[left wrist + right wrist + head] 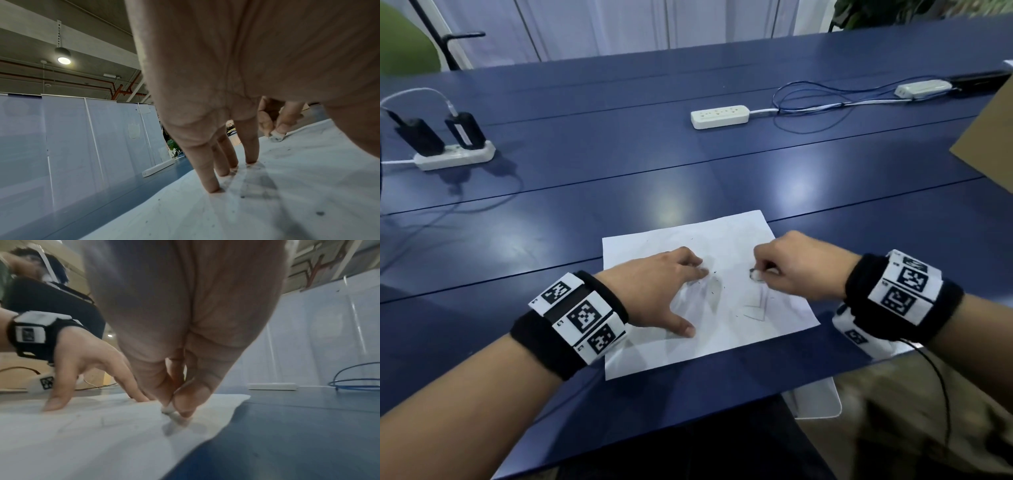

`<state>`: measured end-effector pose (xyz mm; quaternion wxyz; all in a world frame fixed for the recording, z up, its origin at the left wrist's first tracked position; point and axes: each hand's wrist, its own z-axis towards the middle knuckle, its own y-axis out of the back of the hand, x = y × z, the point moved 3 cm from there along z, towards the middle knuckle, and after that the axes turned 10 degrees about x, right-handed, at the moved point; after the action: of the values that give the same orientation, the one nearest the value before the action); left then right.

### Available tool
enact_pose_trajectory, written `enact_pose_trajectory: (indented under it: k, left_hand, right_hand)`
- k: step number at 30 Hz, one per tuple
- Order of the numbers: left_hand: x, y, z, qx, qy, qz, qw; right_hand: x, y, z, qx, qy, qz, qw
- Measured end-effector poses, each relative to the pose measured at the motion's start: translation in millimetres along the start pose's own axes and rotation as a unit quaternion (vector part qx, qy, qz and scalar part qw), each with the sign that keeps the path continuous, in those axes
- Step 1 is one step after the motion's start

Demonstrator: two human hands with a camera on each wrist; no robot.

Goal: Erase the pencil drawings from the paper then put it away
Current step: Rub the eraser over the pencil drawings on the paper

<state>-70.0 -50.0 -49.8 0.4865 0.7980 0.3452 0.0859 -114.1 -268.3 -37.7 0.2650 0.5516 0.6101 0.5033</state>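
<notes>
Blue counter (619, 178): left hand (661, 291), fingers spread, pins paper (654, 356); right hand (791, 267) pinches eraser (756, 274). Triangle drawing (755, 308) remains; erasing looks unfinished.

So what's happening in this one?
A person is erasing pencil marks from a sheet of paper on a blue table. The left hand presses the sheet flat with spread fingers, while the right hand pinches a small eraser against it. A faint triangle and eraser crumbs remain.
</notes>
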Motion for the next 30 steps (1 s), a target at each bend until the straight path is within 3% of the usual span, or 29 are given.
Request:
enact_pose_trajectory:
  k: [2,6,12,20,25,30]
  left_hand:
    - [0,0,0,0.002,0.0,-0.004,1.0]
    - [2,0,1,0.004,0.0,-0.005,1.0]
    - [1,-1,1,0.007,0.006,-0.001,1.0]
    - [1,9,-5,-0.004,0.013,-0.002,1.0]
    - [-21,33,0,-0.095,0.021,0.009,0.995]
    - [-28,29,15,-0.051,0.005,0.04,0.998]
  right_hand:
    - [2,-2,-5,0.002,0.009,-0.007,1.0]
    - [38,-22,-24,0.089,0.102,0.021,0.991]
    - [-7,-5,1,-0.015,-0.024,-0.001,1.0]
    - [1,-5,0,-0.014,-0.023,0.01,1.0]
    - [5,-1,1,-0.016,-0.02,0.016,1.0]
    - [5,3,3,-0.003,-0.013,0.012,1.0]
